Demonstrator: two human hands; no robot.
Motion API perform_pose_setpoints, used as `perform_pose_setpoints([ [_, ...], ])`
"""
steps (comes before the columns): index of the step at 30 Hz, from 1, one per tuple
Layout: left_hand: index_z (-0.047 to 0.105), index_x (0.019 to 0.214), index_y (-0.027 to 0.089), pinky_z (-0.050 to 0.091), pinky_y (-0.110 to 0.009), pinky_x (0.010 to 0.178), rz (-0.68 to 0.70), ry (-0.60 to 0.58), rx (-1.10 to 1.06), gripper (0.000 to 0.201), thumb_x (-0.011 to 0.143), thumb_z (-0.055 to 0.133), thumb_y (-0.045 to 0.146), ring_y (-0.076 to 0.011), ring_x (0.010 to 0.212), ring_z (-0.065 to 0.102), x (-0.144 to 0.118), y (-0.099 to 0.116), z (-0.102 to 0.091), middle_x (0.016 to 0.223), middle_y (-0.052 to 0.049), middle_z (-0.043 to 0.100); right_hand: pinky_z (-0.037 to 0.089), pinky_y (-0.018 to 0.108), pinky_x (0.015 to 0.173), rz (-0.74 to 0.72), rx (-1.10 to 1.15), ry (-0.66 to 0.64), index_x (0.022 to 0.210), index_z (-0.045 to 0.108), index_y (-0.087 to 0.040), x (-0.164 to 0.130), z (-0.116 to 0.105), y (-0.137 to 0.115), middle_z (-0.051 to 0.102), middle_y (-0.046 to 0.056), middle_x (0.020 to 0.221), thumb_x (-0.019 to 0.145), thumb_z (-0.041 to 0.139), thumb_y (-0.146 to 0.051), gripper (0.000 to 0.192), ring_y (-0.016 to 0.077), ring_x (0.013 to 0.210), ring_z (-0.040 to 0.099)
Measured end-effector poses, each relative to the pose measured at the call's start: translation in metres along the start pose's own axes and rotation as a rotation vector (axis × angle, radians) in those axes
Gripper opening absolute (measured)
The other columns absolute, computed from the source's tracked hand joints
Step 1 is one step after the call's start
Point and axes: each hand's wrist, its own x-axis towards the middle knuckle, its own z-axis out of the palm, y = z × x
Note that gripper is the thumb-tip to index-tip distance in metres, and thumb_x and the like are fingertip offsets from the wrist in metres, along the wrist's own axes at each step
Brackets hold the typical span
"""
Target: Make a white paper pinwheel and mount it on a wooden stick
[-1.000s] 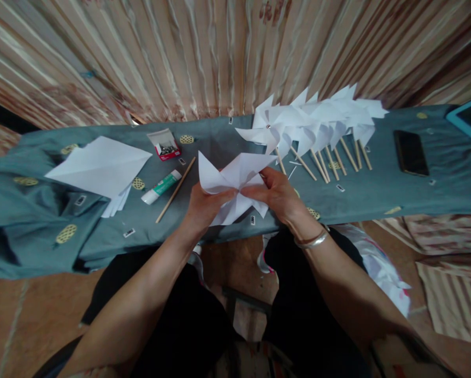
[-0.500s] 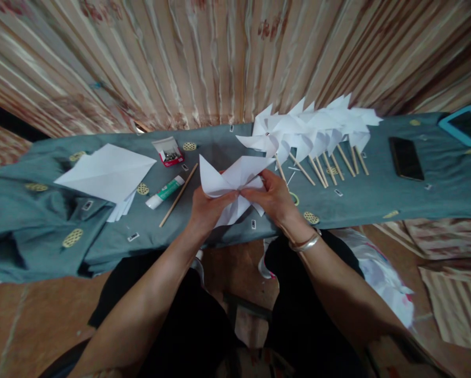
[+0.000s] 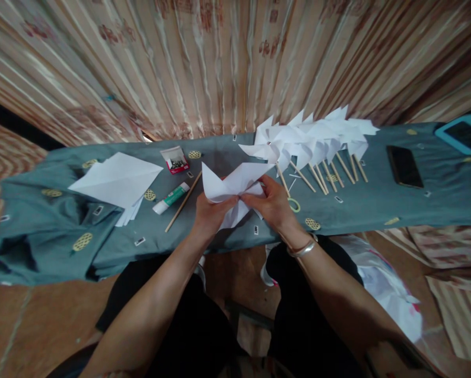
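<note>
White folded paper pinwheel head (image 3: 235, 191) sits pinched between both my hands, held just above the near edge of the counter (image 3: 377, 202) draped in grey-green cloth. My left hand (image 3: 209, 212) keeps a narrow grip on its lower left flaps; my right hand (image 3: 272, 202) closes on the centre from the right. Just left lie a thin wooden stick (image 3: 182, 201) and a green-and-white glue tube (image 3: 171, 198). Behind my right hand, finished white pinwheels on sticks (image 3: 317, 144) lie in a row.
</note>
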Motion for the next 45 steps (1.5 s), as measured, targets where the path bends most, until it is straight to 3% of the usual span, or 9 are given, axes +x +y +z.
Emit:
perform_pose_setpoints([
  [7, 0.075, 0.084, 0.013, 0.054, -0.034, 0.078, 0.019, 0.013, 0.044, 0.040, 0.049, 0.087, 0.027, -0.0205, 0.076, 0.070, 0.002, -0.002, -0.003, 0.080, -0.003, 0.076, 0.057, 0.032, 0.061, -0.014, 0.037, -0.002, 0.100, 0.060, -0.020, -0.003, 0.004, -0.002, 0.074, 0.003, 0.084, 0.065, 0.076, -0.029, 0.039, 0.0198, 0.072, 0.069],
  [13, 0.074, 0.081, 0.012, 0.055, -0.036, 0.078, 0.011, 0.130, 0.037, 0.041, 0.044, 0.086, 0.026, -0.0221, 0.075, 0.070, 0.008, 0.013, -0.016, 0.078, -0.006, 0.076, 0.056, 0.041, 0.089, -0.034, 0.064, 0.016, 0.116, 0.058, -0.025, -0.001, -0.007, 0.002, 0.075, 0.003, 0.097, 0.069, 0.080, -0.040, 0.054, 0.0202, 0.089, 0.070],
  [18, 0.072, 0.078, 0.013, 0.057, -0.036, 0.076, 0.109, 0.335, -0.003, 0.037, 0.046, 0.085, 0.025, -0.0227, 0.077, 0.071, 0.024, 0.046, -0.052, 0.080, -0.006, 0.076, 0.054, 0.044, 0.092, -0.073, 0.016, 0.094, 0.115, 0.061, -0.025, 0.003, -0.017, 0.014, 0.075, 0.005, 0.098, 0.073, 0.078, -0.046, 0.050, 0.0210, 0.091, 0.070],
  [22, 0.070, 0.077, 0.016, 0.058, -0.036, 0.085, 0.313, 0.477, -0.127, 0.032, 0.048, 0.082, 0.021, -0.0230, 0.087, 0.072, 0.036, 0.075, -0.090, 0.083, -0.004, 0.076, 0.052, 0.046, 0.094, -0.107, -0.195, 0.075, 0.107, 0.067, -0.023, -0.001, -0.012, 0.021, 0.075, 0.008, 0.103, 0.078, 0.071, -0.043, 0.035, 0.0234, 0.095, 0.070],
  [25, 0.068, 0.077, 0.018, 0.059, -0.039, 0.089, 0.382, 0.519, -0.207, 0.033, 0.047, 0.083, 0.018, -0.0240, 0.091, 0.072, 0.040, 0.087, -0.111, 0.088, -0.003, 0.077, 0.049, 0.047, 0.099, -0.201, -0.383, 0.020, 0.090, 0.071, -0.023, -0.001, 0.003, 0.020, 0.074, 0.008, 0.109, 0.083, 0.066, -0.036, 0.016, 0.0249, 0.102, 0.069],
  [28, 0.067, 0.077, 0.019, 0.058, -0.041, 0.092, 0.414, 0.562, -0.278, 0.034, 0.048, 0.084, 0.015, -0.0250, 0.092, 0.072, 0.041, 0.093, -0.121, 0.089, -0.002, 0.077, 0.048, 0.048, 0.101, -0.315, -0.498, -0.066, 0.084, 0.071, -0.023, 0.010, 0.028, 0.013, 0.071, 0.008, 0.117, 0.086, 0.062, -0.031, 0.011, 0.0258, 0.109, 0.067],
  [35, 0.069, 0.080, 0.018, 0.058, -0.040, 0.095, 0.422, 0.537, -0.308, 0.030, 0.052, 0.080, 0.013, -0.0265, 0.102, 0.071, 0.040, 0.098, -0.126, 0.097, -0.007, 0.077, 0.040, 0.046, 0.112, -0.615, -0.896, -0.279, 0.087, 0.070, -0.018, 0.084, 0.106, -0.006, 0.059, 0.016, 0.135, 0.087, 0.058, -0.014, 0.012, 0.0268, 0.129, 0.053],
  [37, 0.070, 0.082, 0.016, 0.058, -0.041, 0.094, 0.427, 0.560, -0.296, 0.031, 0.053, 0.079, 0.015, -0.0274, 0.103, 0.071, 0.041, 0.097, -0.127, 0.098, -0.008, 0.076, 0.038, 0.048, 0.113, -0.641, -0.941, -0.316, 0.087, 0.070, -0.016, 0.104, 0.123, -0.008, 0.055, 0.017, 0.141, 0.087, 0.057, -0.012, 0.014, 0.0292, 0.135, 0.047],
  [45, 0.071, 0.087, 0.014, 0.056, -0.040, 0.096, 0.416, 0.572, -0.339, 0.037, 0.051, 0.080, 0.016, -0.0263, 0.102, 0.071, 0.046, 0.096, -0.126, 0.098, -0.008, 0.077, 0.035, 0.055, 0.112, -0.810, -1.194, -0.552, 0.119, 0.063, -0.012, 0.134, 0.153, -0.006, 0.050, 0.020, 0.145, 0.088, 0.051, -0.009, 0.033, 0.0356, 0.144, 0.032],
])
